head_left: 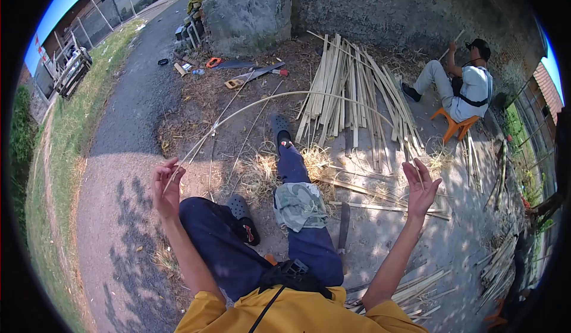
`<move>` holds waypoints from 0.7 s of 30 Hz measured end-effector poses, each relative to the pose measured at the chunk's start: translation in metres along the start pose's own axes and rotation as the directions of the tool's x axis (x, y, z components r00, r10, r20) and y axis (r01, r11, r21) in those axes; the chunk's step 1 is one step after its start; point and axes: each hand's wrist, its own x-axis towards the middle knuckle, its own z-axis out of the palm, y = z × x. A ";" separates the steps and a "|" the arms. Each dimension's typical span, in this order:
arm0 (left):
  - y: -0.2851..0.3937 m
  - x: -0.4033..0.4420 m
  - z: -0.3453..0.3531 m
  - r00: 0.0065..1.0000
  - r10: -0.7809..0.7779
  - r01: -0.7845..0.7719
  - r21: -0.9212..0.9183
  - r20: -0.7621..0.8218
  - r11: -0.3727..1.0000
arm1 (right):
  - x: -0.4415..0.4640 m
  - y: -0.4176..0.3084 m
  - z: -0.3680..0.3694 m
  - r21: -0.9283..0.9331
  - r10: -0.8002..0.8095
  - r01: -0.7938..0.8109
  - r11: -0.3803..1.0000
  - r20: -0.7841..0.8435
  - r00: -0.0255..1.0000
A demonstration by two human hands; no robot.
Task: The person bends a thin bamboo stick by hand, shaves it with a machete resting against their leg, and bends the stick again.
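Observation:
A long, thin bamboo strip (291,93) bows upward in an arch in front of me, one end at each hand. My left hand (167,185) has its fingers curled round the left end. On the other side, my right hand (421,186) is turned palm up, its fingers partly curled and the strip's right end resting against them. Below the arch, a camouflage cloth (300,205) covers my knee. A dark flat blade (344,226) lies on the ground beside my leg.
Many split bamboo strips (339,89) lean in a pile ahead; more strips (416,291) lie at lower right. Two handsaws (238,82) and pale shavings (256,169) are on the ground. A co-worker (470,89) sits on an orange stool (455,124), holding a strip.

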 end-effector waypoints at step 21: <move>-0.017 -0.014 0.007 0.964 -0.257 0.255 0.047 0.073 0.966 | -0.004 0.005 0.031 0.050 -0.063 0.068 0.996 -0.098 0.993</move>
